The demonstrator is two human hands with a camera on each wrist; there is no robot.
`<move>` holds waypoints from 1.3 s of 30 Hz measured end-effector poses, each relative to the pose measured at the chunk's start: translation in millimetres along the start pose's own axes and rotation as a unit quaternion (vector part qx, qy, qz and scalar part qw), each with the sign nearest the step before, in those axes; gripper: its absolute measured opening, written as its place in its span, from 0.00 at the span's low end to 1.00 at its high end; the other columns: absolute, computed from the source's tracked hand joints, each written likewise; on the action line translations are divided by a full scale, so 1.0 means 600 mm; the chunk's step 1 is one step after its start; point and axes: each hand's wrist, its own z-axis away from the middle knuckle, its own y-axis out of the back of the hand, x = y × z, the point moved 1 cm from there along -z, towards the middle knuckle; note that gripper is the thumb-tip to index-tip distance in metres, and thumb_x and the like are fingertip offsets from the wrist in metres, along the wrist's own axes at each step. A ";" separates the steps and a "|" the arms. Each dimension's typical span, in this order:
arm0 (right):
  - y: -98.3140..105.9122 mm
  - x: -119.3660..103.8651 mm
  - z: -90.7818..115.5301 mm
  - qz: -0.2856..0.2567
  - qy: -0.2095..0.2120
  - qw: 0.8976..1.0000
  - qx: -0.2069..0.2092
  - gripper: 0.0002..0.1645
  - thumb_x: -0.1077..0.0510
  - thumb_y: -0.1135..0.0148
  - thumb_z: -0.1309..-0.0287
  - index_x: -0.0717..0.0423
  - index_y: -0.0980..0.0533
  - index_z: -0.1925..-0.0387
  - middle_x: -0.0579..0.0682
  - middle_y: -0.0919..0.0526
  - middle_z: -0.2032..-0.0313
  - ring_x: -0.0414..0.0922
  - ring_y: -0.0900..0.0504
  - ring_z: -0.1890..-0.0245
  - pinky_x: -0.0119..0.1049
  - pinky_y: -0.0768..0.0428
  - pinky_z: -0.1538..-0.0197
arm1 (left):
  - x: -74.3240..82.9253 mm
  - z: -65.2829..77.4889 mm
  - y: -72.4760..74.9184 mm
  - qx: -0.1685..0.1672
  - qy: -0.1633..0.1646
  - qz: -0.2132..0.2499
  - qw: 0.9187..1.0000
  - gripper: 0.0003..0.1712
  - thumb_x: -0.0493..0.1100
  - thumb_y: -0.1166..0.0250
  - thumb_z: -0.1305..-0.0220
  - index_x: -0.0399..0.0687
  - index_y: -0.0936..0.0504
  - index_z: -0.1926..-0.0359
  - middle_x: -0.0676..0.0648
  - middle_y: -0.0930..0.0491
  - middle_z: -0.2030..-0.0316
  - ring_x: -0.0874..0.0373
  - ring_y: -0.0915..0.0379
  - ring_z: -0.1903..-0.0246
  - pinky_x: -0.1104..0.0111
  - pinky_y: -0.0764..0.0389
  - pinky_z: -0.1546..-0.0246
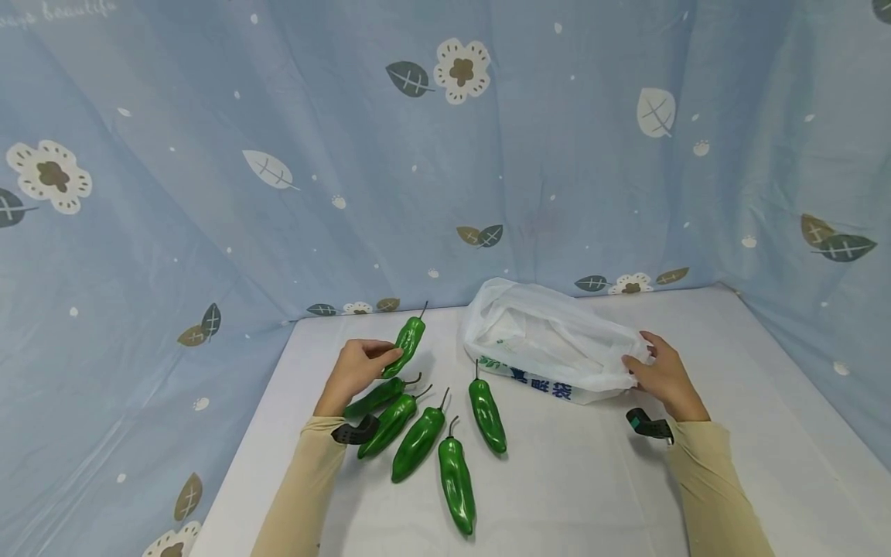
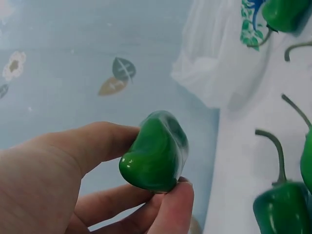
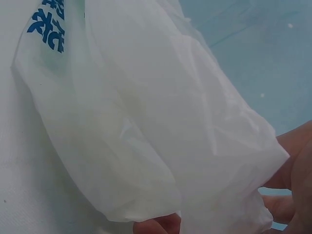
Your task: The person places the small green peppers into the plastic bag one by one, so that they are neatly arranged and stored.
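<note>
In the head view my left hand (image 1: 358,371) pinches a green pepper (image 1: 409,338) between thumb and fingers, its stem pointing up and away. The left wrist view shows that pepper (image 2: 155,156) end-on, lifted in the fingertips. My right hand (image 1: 661,375) grips the right edge of a white plastic bag (image 1: 592,340) with blue print. The bag lies on its side with its mouth partly spread, and in the right wrist view its film (image 3: 161,112) hides part of the fingers. Several more green peppers (image 1: 418,445) lie near my left wrist.
One pepper (image 1: 488,415) lies just in front of the bag, and another (image 1: 456,486) is nearest the front of the white table (image 1: 571,480). A blue patterned curtain (image 1: 543,170) hangs behind the table and along its sides.
</note>
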 end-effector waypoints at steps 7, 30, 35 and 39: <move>-0.001 -0.004 0.000 0.002 -0.009 1.000 0.002 0.47 0.55 0.49 0.23 0.68 0.62 0.19 0.82 0.51 0.26 0.74 0.28 0.38 0.47 0.10 0.55 | 0.023 0.011 -0.010 -0.002 -0.014 0.008 1.000 0.26 0.55 0.31 0.31 0.44 0.15 0.40 0.40 0.14 0.44 0.47 0.16 0.47 0.61 0.13 0.55; 0.009 -0.006 0.003 -0.008 -0.005 1.000 0.000 0.47 0.51 0.47 0.23 0.68 0.59 0.19 0.82 0.52 0.25 0.72 0.25 0.39 0.43 0.10 0.56 | 0.086 0.031 -0.053 -0.016 -0.077 0.022 0.997 0.24 0.55 0.30 0.33 0.45 0.13 0.44 0.41 0.12 0.48 0.49 0.13 0.50 0.62 0.12 0.59; 0.009 -0.007 0.004 -0.012 -0.003 1.000 0.000 0.47 0.52 0.46 0.24 0.69 0.58 0.19 0.82 0.50 0.26 0.70 0.23 0.40 0.41 0.10 0.58 | 0.089 0.031 -0.063 -0.024 -0.068 0.038 0.997 0.23 0.55 0.28 0.34 0.48 0.12 0.44 0.44 0.12 0.47 0.50 0.14 0.49 0.63 0.12 0.59; 0.009 -0.008 0.005 -0.011 0.005 1.000 0.004 0.45 0.54 0.46 0.24 0.70 0.55 0.20 0.82 0.45 0.28 0.69 0.22 0.42 0.39 0.10 0.60 | 0.093 0.032 -0.070 -0.027 -0.070 0.040 0.996 0.23 0.55 0.28 0.34 0.49 0.12 0.44 0.45 0.12 0.48 0.51 0.14 0.50 0.62 0.12 0.59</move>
